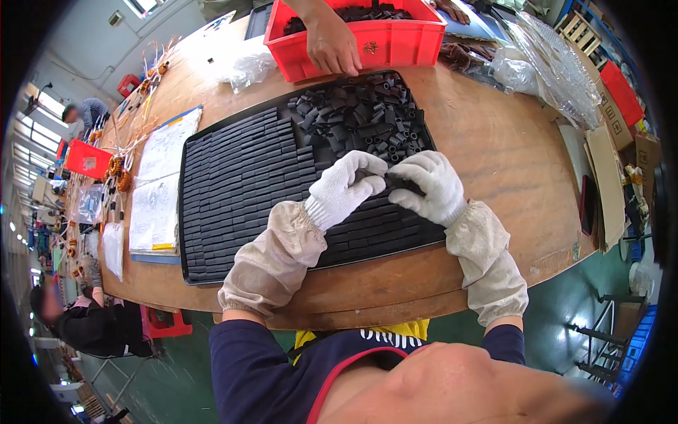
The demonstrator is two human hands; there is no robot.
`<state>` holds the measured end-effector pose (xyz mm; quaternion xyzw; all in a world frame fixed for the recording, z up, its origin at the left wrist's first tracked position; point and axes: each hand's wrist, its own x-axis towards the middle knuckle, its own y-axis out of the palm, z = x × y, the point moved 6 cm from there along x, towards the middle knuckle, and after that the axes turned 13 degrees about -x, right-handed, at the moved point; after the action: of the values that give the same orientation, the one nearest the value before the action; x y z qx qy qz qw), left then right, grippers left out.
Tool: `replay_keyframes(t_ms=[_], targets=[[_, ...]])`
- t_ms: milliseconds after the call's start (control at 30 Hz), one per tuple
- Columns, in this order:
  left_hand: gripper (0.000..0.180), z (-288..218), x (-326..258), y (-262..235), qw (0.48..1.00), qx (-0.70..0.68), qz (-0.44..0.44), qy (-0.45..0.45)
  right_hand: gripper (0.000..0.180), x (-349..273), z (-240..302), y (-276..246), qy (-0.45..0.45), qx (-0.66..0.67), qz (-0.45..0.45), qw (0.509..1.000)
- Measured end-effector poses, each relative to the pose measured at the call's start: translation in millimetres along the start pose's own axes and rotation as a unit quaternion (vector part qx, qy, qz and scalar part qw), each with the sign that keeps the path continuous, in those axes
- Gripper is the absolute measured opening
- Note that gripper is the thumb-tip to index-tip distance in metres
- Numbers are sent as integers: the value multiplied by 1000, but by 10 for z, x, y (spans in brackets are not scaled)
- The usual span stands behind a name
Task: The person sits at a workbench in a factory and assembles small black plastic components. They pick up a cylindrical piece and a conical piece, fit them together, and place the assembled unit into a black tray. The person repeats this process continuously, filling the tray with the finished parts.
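Observation:
Both my hands wear white knit gloves and meet over the right half of a black tray [233,281]. The thumb and forefinger of my left hand [345,189] are pinched together; what lies between the tips is too small to make out. Close beside it, my right hand [432,185] is curled around dark pieces that look like short black tubes [407,185]. Neat rows of black tubes [240,191] lie side by side across the tray's left and near parts. Loose black tubes [360,116] are heaped in its far right part, just beyond my fingers.
Behind the tray stands a red bin [417,44] of black pieces, with another person's hand [332,46] at its front. Left are papers on a clipboard [157,191]; clear plastic bags [244,67] lie farther back. Cardboard [606,187] leans at the table's right edge.

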<state>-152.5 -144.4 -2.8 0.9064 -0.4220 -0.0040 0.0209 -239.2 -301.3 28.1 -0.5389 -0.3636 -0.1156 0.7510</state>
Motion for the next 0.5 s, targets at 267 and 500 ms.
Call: replay_keyframes(t_ms=[267, 500], targets=[[25, 140, 9, 12, 1000, -16, -2, 3, 39, -86, 59, 64, -33, -42, -45, 998], [33, 166, -9, 18, 989, -116, 22, -87, 49, -61, 106, -34, -51, -78, -81, 992]])
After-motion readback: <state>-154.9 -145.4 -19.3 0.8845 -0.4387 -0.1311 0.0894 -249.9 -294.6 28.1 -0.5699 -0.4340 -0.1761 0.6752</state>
